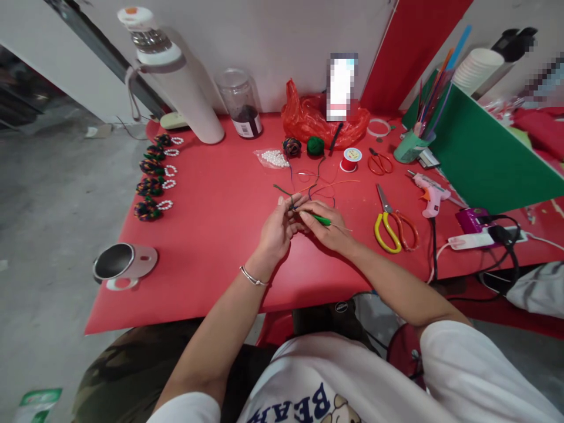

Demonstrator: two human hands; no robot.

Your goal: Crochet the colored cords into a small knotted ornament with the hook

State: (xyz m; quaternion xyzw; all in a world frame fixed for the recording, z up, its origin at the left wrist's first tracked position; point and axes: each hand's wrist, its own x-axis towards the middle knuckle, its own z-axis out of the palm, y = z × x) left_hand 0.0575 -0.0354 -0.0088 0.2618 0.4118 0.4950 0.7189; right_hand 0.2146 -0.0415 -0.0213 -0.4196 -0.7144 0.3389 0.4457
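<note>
My left hand [278, 229] and my right hand [325, 226] meet over the middle of the red table [211, 258]. The right hand's fingers are closed on a green-handled crochet hook [321, 220] whose thin metal end points right. The left hand pinches thin coloured yarn strands [315, 182] at the hook's tip. The strands trail back toward a multicoloured yarn ball [291, 146] and a green yarn ball [315, 145].
Several finished yarn flowers with pearl rings [152, 176] line the table's left edge. A steel cup [115, 263] sits front left. Yellow scissors [386, 226], red scissors [379, 163], a glue gun [429, 197], a power strip [473, 239], a red thread spool [351, 159], a bag of pearls [272, 157], a white flask [176, 76] and a jar [240, 104] stand around.
</note>
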